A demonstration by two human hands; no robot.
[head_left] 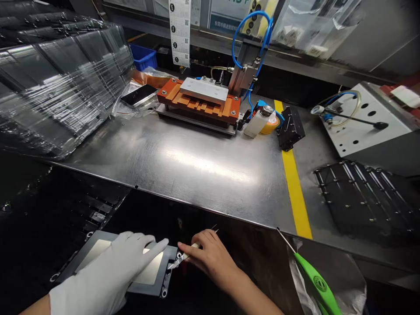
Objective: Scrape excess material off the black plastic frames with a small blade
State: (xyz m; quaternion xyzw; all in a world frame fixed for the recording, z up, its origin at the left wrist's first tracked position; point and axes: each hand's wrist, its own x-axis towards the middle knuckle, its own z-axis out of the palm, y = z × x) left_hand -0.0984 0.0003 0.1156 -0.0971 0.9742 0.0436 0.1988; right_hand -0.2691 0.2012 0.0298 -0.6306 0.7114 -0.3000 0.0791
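A metal bench [203,162] bears an orange fixture [170,95]; yellow tape [293,188] crosses it.

There on the printed sign [229,11] ahead of you, Chinese characters open with 东莞市; the rest blurs, and the big green letters above are cut off! Your hanging label strip [177,36] runs round black logos beside QR codes, print too small. Lower right, your green-handled tool [307,267] wears a round badge, lettering illegible.

Gloved left hand [126,258] lies palm down, thumb outstretched; bare right hand [208,253] pinches, fingers [205,238] bent
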